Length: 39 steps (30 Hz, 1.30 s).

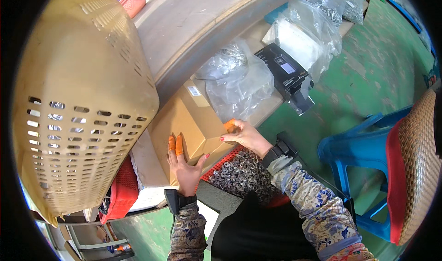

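A brown cardboard box [177, 123] with a white label stands on the lower shelf in front of me. My left hand [185, 166] lies against its near side with the fingers spread; orange finger covers sit on two of them. At the box's right corner, my right hand [244, 136] grips the edge, its thumb on the near face and orange-covered fingers behind. Just below the hands, a red basket [212, 168] holds a heap of small metal parts [244, 174]. Part of the box's bottom is hidden by my hands.
A large tan perforated crate [92, 72] rises at left, beside a red basket [126, 187]. Clear plastic bags [239, 84] and an opened black box [285, 74] lie to the right on the shelf. A blue stool [354, 143] and woven hat [421, 169] are far right.
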Tool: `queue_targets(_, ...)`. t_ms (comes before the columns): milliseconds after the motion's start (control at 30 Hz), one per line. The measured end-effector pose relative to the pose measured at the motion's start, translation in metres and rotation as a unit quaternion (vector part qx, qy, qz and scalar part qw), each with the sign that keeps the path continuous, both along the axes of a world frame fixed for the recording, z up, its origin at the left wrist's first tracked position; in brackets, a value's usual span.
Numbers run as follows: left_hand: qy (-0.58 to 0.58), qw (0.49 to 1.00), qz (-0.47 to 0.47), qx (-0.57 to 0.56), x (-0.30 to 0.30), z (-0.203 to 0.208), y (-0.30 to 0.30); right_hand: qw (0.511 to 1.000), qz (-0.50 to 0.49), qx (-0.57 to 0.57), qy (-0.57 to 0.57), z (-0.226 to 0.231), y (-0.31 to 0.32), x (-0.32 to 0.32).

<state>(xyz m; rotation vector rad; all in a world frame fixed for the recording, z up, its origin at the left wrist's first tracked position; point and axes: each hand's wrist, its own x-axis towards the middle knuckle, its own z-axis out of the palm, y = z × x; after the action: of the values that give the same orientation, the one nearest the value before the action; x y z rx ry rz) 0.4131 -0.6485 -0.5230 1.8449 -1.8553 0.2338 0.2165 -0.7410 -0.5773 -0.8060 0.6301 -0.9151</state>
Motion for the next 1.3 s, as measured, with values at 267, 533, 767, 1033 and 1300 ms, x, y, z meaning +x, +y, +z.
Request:
queue_targets(267, -0.017, 1.000, 0.014, 0.019, -0.004, 0.000, -0.003, 0.971, -0.045, -0.137, 0.193, -0.032, 0.001, 0.006)
queue_targets(533, 0.007, 0.996, 0.079, -0.048, -0.019, 0.000, -0.015, 0.926, -0.129, -0.206, 0.290, -0.007, 0.012, 0.005)
queue_targets(767, -0.024, 0.994, 0.098, -0.030, -0.019, -0.006, -0.014, 0.899, -0.118, -0.280, 0.314, -0.017, 0.005, 0.005)
queue_targets(1033, -0.052, 0.994, 0.096, 0.013, -0.014, -0.007, -0.012, 0.924, -0.091, -0.305, 0.213, 0.016, 0.010, -0.008)
queue_targets(1300, -0.049, 0.994, 0.093, 0.036, -0.014, -0.002, -0.008, 0.929, -0.050, -0.296, 0.215, 0.014, 0.003, -0.003)
